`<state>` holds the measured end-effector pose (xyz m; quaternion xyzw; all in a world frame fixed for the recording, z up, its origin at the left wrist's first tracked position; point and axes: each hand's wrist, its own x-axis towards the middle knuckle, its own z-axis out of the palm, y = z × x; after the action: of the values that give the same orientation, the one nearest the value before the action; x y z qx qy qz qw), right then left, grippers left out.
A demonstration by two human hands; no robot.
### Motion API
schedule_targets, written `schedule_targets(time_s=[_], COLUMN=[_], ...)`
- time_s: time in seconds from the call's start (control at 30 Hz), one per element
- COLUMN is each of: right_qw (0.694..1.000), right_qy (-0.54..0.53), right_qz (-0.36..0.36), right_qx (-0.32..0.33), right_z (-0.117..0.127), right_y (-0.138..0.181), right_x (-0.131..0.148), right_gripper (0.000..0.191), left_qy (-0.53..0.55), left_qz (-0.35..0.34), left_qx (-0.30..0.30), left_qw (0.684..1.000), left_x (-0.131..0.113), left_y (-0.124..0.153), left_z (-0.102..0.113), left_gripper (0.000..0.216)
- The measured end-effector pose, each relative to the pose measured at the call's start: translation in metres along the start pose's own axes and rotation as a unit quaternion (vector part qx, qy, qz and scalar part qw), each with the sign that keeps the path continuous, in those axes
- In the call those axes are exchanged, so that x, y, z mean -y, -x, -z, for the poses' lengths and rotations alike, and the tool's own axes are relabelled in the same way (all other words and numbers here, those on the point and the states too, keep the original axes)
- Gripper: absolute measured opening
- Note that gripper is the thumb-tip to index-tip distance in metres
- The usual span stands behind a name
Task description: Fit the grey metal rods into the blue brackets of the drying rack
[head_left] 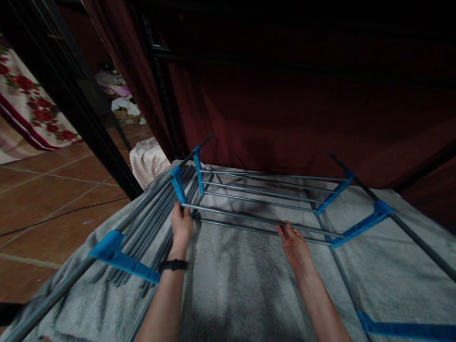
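Note:
A partly assembled rack of grey metal tubes and blue plastic brackets stands on a grey blanket (231, 280). My left hand (181, 223) is closed around the lower end of a blue bracket (179, 185), where a crosswise tube meets it. My right hand (294, 242) pinches that upper front tube (245, 218) towards its right part, palm turned up. At its right end this tube meets another blue bracket (363, 228). Behind, more crosswise tubes (260, 190) join a rear left bracket (198, 171) and a rear right bracket (335, 192). My left fingertips are partly hidden.
Several loose grey tubes (146, 232) lie on the blanket at left, under the long side pole (67, 280). A near left bracket (121, 256) and a near right bracket (409, 328) carry no crosswise tubes. Dark red curtain (270, 118) hangs behind; a black post (81, 99) stands left.

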<state>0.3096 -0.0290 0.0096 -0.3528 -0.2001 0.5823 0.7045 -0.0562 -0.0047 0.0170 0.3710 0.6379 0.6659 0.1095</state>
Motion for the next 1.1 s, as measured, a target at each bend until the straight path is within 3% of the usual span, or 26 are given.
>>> schedule_targets(time_s=[0.23, 0.6, 1.1], right_qw=[1.000, 1.000, 0.999], right_qy=[-0.002, -0.002, 0.019], right_qz=[0.014, 0.023, 0.036], right_qx=[0.002, 0.006, -0.008], right_z=[0.000, -0.001, 0.006], right_y=[0.001, -0.003, -0.004], right_x=[0.000, 0.001, -0.009], right_gripper=[0.017, 0.019, 0.020], left_qy=[0.004, 0.067, -0.001], left_qz=[-0.006, 0.028, -0.013], left_qx=[0.006, 0.009, 0.005], left_qw=[1.000, 0.997, 1.000], left_x=[0.018, 0.009, 0.010], left_y=[-0.005, -0.001, 0.001], left_z=[-0.002, -0.004, -0.003], left_gripper=[0.019, 0.017, 0.022])
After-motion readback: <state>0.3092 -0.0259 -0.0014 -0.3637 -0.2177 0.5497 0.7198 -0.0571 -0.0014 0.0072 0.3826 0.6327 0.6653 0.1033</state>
